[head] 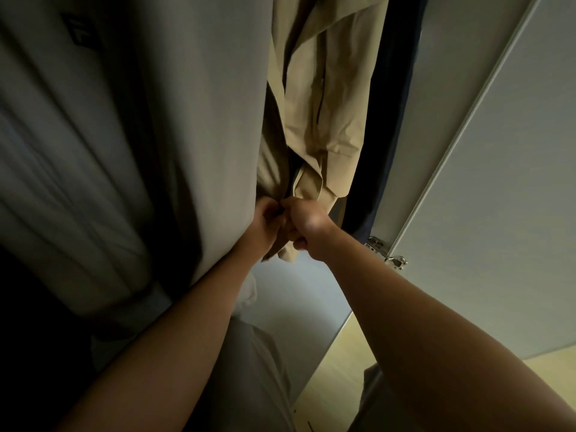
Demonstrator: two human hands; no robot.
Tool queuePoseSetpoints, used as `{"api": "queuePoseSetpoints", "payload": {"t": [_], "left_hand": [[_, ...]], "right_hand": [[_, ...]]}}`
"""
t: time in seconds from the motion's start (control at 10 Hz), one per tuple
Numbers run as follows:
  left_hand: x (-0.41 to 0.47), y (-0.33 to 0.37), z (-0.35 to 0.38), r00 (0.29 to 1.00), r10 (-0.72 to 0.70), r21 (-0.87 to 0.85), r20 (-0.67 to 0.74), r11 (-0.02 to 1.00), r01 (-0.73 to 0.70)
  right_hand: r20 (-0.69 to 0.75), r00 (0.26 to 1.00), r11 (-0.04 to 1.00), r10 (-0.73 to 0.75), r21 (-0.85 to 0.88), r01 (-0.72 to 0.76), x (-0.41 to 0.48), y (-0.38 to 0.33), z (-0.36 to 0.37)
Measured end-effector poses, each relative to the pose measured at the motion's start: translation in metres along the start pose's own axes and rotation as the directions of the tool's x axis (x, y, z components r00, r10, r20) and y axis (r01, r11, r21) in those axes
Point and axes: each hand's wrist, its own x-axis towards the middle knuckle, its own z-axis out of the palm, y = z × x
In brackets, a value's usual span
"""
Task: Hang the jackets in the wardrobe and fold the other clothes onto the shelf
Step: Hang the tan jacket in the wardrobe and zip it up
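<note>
beige jacket (324,98) hanging in wardrobe between grey garment (174,120) and dark navy garment (383,126), left hand (268,222) and right hand (304,219) both pinching its lower front edges together, open door (486,151) at right

The jacket (324,120) is plain beige. The hanging garment (174,135) is plain pale grey, with a small dark square logo (81,29). The cloth (386,120) is dark navy. The wardrobe door (498,151) is off-white, and the floor (349,369) is light yellow wood.
</note>
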Motion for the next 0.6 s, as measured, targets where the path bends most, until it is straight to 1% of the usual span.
{"api": "queuePoseSetpoints", "payload": {"t": [0.2, 0.3, 0.4, 0.5, 0.6], "left_hand": [[0.007, 0.001, -0.004, 0.996, -0.086, -0.039, 0.014, 0.995, 0.087], [0.012, 0.000, -0.005, 0.997, -0.071, 0.026, -0.036, 0.997, 0.072], [0.018, 0.004, -0.009, 0.997, -0.079, 0.057, -0.023, 0.995, 0.080], [0.024, 0.017, -0.015, 0.995, -0.101, 0.044, 0.007, 0.994, 0.101], [0.032, 0.029, -0.015, 0.998, -0.046, -0.096, -0.045, 0.995, 0.042]], "right_hand": [[-0.042, 0.998, 0.999, -0.041, 0.004, 0.042, 0.000, -0.024, -0.003], [-0.071, 0.993, 0.993, -0.098, 0.063, 0.103, -0.002, -0.045, -0.012], [-0.111, 0.975, 0.980, -0.194, -0.069, 0.187, -0.004, -0.050, -0.014], [-0.133, 0.979, 0.988, -0.156, -0.024, 0.154, -0.004, -0.038, -0.013], [-0.089, 0.988, 0.988, -0.123, 0.081, 0.130, -0.004, -0.034, -0.014]]}}
